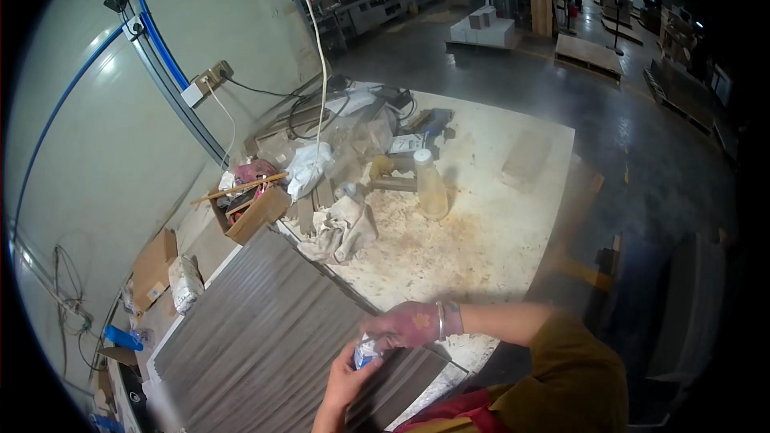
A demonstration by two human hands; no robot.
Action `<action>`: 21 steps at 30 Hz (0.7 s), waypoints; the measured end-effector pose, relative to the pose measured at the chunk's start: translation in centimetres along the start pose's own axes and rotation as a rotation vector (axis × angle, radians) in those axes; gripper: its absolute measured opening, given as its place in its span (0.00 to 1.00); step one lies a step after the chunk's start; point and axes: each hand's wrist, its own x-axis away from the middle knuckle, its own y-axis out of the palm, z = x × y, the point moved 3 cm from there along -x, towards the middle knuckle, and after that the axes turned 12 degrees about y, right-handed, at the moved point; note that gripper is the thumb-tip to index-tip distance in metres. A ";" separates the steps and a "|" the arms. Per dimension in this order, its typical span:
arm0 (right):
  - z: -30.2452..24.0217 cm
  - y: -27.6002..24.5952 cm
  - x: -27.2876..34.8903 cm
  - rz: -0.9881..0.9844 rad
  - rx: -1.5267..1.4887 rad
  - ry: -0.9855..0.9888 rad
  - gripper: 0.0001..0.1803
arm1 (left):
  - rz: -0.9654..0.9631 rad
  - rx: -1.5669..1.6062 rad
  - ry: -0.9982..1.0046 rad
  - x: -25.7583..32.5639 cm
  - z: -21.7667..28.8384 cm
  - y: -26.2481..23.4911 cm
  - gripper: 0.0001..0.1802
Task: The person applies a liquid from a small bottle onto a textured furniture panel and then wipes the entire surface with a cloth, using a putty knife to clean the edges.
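Holding a small white and blue tube [366, 350] between them, the left hand [346, 381] and the right hand [407, 325] meet above the near end of the grey ribbed panel [257, 337], close to the near edge of the worktop [497, 224]. The grip of both hands is closed on the tube; the left fingers wrap it from below and the right fingers pinch its top, but the blur hides the exact finger positions. I think the main risk is that the tube slips or its content spills on the panel, because the hands work directly over it. The panel itself reaches past the left edge of the worktop, so a push could make it slide. Toward the far left corner the room is tight: a crumpled cloth [343, 228], a plastic bottle [431, 186], a cardboard box [255, 210] and cables lie there. The right half of the worktop, with only a wooden block [525, 159] near the far right edge, leaves more free room.
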 end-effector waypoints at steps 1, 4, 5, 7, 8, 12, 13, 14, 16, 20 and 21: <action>-0.2 0.0 0.2 0.013 0.034 -0.030 0.24 | -0.031 0.156 -0.033 0.1 -0.4 0.1 0.28; -0.4 0.2 0.3 0.068 0.074 -0.093 0.22 | 0.042 -0.013 0.065 0.2 -1.1 0.4 0.28; -0.3 0.2 0.3 0.078 0.101 -0.038 0.21 | 0.039 -0.011 0.064 0.0 -0.8 0.5 0.28; 0.0 0.7 0.2 0.090 0.128 0.018 0.20 | 0.077 -0.581 0.161 -0.4 0.9 0.5 0.29; 0.6 1.2 0.0 0.182 0.127 0.031 0.19 | 0.075 -0.580 0.161 -0.6 0.9 0.7 0.29; 3.0 1.5 -1.0 0.329 0.014 0.018 0.16 | 0.059 -0.734 0.388 -0.6 0.9 2.2 0.24; 2.8 1.3 -0.9 0.335 -0.021 0.036 0.17 | 0.122 -0.498 0.230 -0.4 0.5 2.2 0.23; 2.1 1.0 -0.7 0.328 -0.027 0.033 0.17 | 0.183 -0.255 0.073 -0.1 -0.1 2.1 0.22; 0.9 0.4 -0.3 0.300 -0.013 -0.046 0.23 | 0.168 -0.197 0.061 -0.3 -0.9 1.6 0.22; 2.1 0.6 -1.2 0.109 0.056 0.028 0.30 | 0.195 -0.074 0.039 0.0 -2.0 0.9 0.25; 2.9 1.5 -1.7 0.110 0.055 0.027 0.30 | 0.165 -0.061 0.054 0.2 -2.5 0.9 0.24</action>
